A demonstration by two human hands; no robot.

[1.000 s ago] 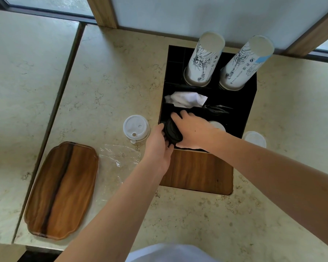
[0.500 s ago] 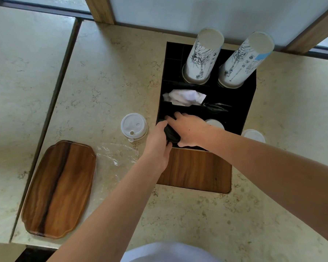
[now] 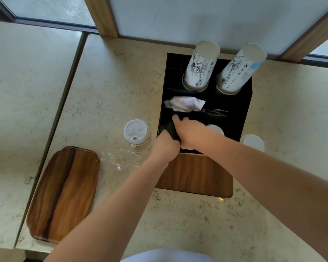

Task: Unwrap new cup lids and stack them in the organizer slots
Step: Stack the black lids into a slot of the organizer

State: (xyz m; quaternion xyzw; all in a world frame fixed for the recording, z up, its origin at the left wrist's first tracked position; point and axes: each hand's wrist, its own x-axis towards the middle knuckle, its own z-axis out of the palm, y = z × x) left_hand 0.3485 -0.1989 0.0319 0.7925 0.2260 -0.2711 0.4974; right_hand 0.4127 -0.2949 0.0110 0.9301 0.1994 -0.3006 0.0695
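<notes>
Both hands, left (image 3: 166, 146) and right (image 3: 189, 132), grip black lids (image 3: 171, 130) over the organizer's (image 3: 244, 110) front-left slot. Empty wrap (image 3: 119, 159) lies discarded. White lids (image 3: 136, 131) on the surface (image 3: 112, 82) appear not yet stowed.

Even, soft daylight; source appears to be the frosted panes (image 3: 51, 10) along the top edge. Countertop (image 3: 110, 87) bright, not blown out. Shadows weak and diffuse: a faint one under each arm, a soft one beside the white lid (image 3: 136, 132). Organizer (image 3: 242, 118) interior nearly black, compartment detail lost. Small glints on the plastic wrap (image 3: 119, 159). Wide-angle bowing of straight lines toward the edges. Focus mostly sharp; hands slightly soft.
</notes>
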